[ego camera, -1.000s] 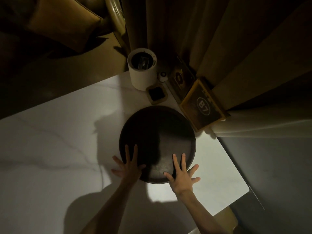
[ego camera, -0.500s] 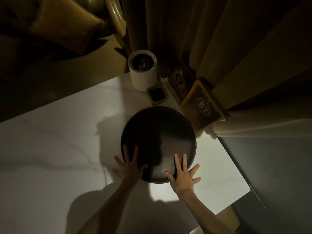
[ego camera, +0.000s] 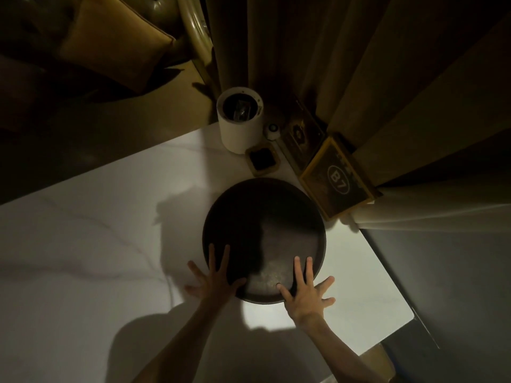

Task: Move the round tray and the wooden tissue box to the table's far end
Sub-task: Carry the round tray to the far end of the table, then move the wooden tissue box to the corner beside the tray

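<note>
A dark round tray [ego camera: 276,217] lies on the white marble table [ego camera: 96,244], toward its far right corner. My left hand [ego camera: 214,280] rests flat on the tray's near left rim, fingers spread. On the near right rim my right hand [ego camera: 304,291] lies the same way, thumb inside the tray. Neither hand grips anything. A wooden box marked B7 [ego camera: 336,179] sits tilted just beyond the tray's right side, against the curtain.
Beyond the tray stand a white cylinder [ego camera: 240,125], a small square dish [ego camera: 262,160], a small white round item [ego camera: 273,129] and a dark flat box [ego camera: 300,136]. Curtains [ego camera: 359,78] hang behind. The table's right edge [ego camera: 387,275] runs close to the tray. A cushioned chair [ego camera: 110,45] is far left.
Both hands stay flat on the near rim. The tray has crept slightly toward the small square dish.
</note>
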Available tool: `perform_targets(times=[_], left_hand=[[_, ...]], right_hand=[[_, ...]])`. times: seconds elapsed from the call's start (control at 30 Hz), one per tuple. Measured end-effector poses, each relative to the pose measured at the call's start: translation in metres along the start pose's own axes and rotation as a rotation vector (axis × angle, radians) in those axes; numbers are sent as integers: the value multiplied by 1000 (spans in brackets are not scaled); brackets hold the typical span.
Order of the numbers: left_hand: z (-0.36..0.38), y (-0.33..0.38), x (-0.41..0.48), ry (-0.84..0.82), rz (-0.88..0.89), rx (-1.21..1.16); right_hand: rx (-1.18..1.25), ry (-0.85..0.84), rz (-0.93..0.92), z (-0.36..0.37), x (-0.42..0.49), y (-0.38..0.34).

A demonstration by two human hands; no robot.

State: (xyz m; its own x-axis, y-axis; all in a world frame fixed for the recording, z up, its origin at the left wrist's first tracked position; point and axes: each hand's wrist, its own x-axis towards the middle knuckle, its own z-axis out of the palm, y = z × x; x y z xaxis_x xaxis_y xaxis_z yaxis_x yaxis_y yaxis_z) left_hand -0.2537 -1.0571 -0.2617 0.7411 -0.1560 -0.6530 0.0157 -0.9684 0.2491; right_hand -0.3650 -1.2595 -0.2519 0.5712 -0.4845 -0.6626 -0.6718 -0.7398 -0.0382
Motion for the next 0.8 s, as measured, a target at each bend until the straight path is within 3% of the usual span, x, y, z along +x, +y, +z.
perform_targets(times=[0.2, 0.53, 0.63, 0.8], left_hand=[[-12, 6, -10, 19, -27, 60], [-46, -7, 11, -163, 129, 299], [-58, -21, -8, -111, 168, 231], [-108, -45, -52, 127, 136, 312]], right_hand=[[-53, 2, 11, -4, -4, 0], [-69, -50, -51, -32, 5, 1], [-78, -49, -38, -46, -3, 1], [-191, 125, -137, -83, -44, -47]])
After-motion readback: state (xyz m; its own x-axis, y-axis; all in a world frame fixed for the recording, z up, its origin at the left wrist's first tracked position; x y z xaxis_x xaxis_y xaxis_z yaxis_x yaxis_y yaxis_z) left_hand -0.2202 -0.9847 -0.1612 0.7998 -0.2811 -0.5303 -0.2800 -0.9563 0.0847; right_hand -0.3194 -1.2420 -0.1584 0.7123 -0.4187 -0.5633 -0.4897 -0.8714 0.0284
